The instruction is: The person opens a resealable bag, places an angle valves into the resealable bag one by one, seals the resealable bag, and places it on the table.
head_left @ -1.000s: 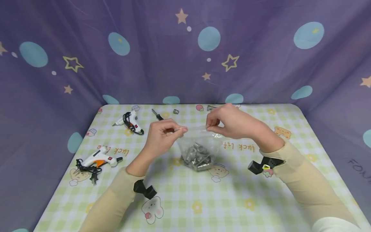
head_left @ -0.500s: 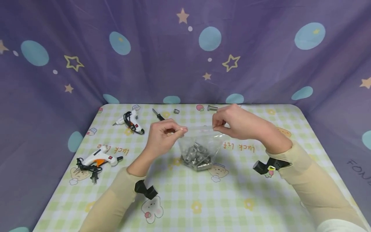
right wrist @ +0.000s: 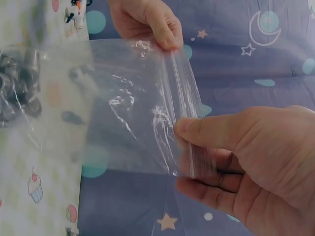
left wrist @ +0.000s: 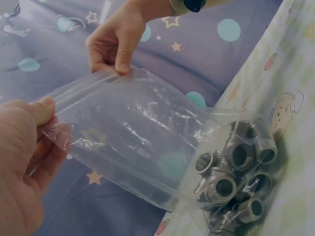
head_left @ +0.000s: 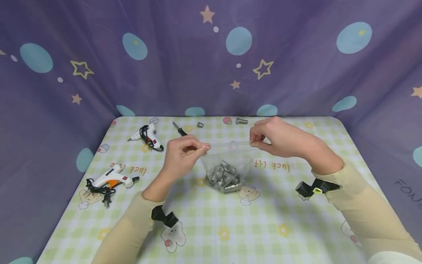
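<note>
1. Bag (head_left: 227, 161): this clear plastic zip bag hangs between your two hands over the middle of the counter (head_left: 263, 227), and its heavy bottom rests on the cloth.
2. Inside it sit the metal pipe fittings (head_left: 225, 177), all bunched in the low end. They look heavy, so let the counter carry them while you work on the top.
3. Your left hand (head_left: 182, 152) pinches the left end of the zip strip between thumb and fingers.
4. Your right hand (head_left: 275, 135) pinches the right end the same way. The two hands are apart, with the strip pulled straight between them.
5. I think the step is working the zip along the top. Keep the strip tight and flat, so the two sides line up.
6. Pinch on the strip itself, not on the thin plastic under it, or your fingers may slip.
7. Hold the top level. If one end drops, the fittings could roll and tug the bag crooked.
8. Near the left edge lie a glue gun (head_left: 110, 180) and, closer to the far left corner, a second glue gun (head_left: 147, 135).
9. By the far edge are a screwdriver (head_left: 179, 129), a loose fitting (head_left: 200, 125) and a bolt (head_left: 241, 121). All are well apart from the bag.
</note>
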{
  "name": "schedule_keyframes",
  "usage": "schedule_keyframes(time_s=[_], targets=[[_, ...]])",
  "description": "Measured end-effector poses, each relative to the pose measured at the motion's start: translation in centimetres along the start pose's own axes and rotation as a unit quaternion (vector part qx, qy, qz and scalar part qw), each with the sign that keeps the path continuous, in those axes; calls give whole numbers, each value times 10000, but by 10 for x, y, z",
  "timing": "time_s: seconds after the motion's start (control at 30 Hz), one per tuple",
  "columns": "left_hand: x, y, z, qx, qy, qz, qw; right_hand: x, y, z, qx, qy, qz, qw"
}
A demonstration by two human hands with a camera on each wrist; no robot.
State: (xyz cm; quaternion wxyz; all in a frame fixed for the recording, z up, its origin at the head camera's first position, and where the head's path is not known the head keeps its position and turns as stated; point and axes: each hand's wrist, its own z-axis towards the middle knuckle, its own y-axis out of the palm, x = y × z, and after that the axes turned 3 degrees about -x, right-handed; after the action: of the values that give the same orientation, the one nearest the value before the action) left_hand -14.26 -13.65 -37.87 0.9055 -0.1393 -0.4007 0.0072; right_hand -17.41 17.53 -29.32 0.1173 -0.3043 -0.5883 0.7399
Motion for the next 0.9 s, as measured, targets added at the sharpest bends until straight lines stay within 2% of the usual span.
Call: schedule_keyframes(time_s=[0.33, 0.6, 0.9], targets=[[-2, -3, 0, 16, -39, -116, 9999, 12, -1, -12, 183, -129, -84, 9997], [-4, -3, 2, 13, -88, -150, 9998, 15, -3, -16, 354, -450, -119, 9983], [3, -5, 4, 37, -442, -294, 9986, 17, -5, -21, 196, -723, 16, 9972]])
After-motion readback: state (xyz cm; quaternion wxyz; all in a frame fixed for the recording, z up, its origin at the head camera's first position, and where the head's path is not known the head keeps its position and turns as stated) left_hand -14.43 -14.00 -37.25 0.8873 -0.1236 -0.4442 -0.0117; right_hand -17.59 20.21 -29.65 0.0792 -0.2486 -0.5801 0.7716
